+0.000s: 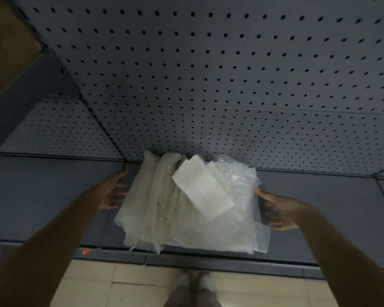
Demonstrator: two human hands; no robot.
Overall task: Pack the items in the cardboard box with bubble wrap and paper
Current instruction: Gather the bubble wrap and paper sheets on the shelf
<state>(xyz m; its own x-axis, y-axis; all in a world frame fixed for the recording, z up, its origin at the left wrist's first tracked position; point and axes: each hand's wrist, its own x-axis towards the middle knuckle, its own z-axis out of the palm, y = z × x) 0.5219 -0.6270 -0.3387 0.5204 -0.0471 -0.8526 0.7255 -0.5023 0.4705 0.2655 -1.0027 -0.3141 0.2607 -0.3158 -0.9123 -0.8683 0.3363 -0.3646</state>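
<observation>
reaching in from both sides here, the person has a pile of bubble wrap [222, 220] lying on a dark grey shelf [42, 196] right in front of them. the wrap is a messy stack of clear sheets, with what looks like more folded wrap along its left part, and its front corners come close to the shelf's front lip. on top sits a folded piece of white paper [203, 189], lying at an angle, toward the back right of the pile.

the left hand [113, 191] is just beside the left edge of the pile, fingers spread and relaxed, holding nothing; can't really tell if the fingertips touch the wrap. the right hand [282, 212] is at the right edge, palm turned toward the pile, fingers straight-ish and wide, fingertips about at the plastic.

behind it all is a grey pegboard back panel [208, 74] full of holes. top left corner shows something brown, maybe cardboard [7, 41]. below the shelf there's a beige tiled floor [120, 284] and the person's feet [195, 282].
</observation>
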